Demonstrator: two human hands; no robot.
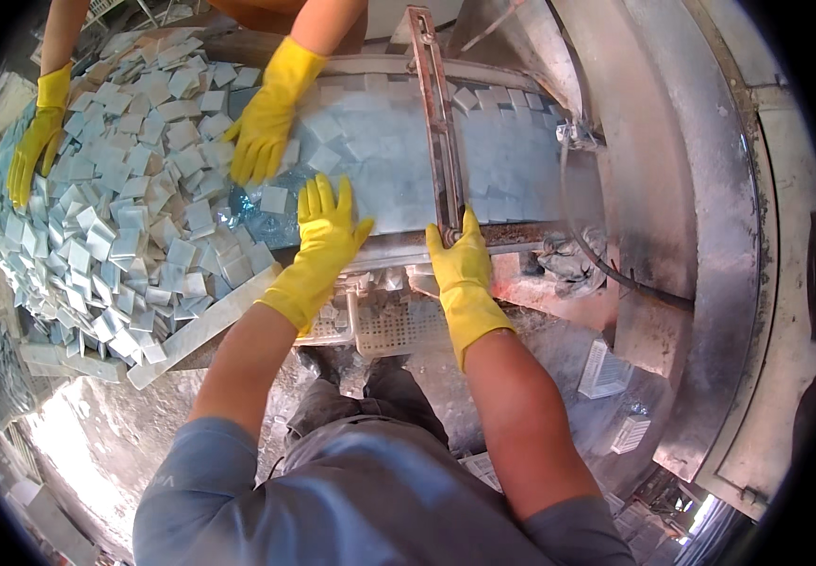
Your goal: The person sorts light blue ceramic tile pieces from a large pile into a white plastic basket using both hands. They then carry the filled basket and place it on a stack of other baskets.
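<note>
Fingers of both my yellow-gloved hands lie flat and spread, pinching nothing. My left hand point(326, 224) rests palm down at the near edge of a sheet point(384, 156) of small pale square tiles, its fingertips pointing to twelve o'clock and touching the tiles there. My right hand point(462, 257) sits at three o'clock from the left one, well apart from it, with the fingers pressed on the near lip of the desk point(399, 247) and the thumb up against the foot of a rusty metal bar point(434, 113). That bar runs from my right hand toward twelve o'clock, straight across the sheet.

Loose tiles point(134, 189), pale blue and white, lie heaped at nine o'clock from my left hand, covering the whole left part of the desk; a long white strip point(202, 327) borders the heap at its near side. Another person's gloved hands work the heap: one point(262, 127) lies just beyond my left hand, at eleven o'clock, fingers spread on the tiles, and the other point(35, 141) rests far off at the heap's nine o'clock rim.

Below the desk edge, between my forearms, sits a white plastic crate point(394, 325) with a perforated wall. At three o'clock a broad curved metal housing point(700, 217) bends round the desk.
</note>
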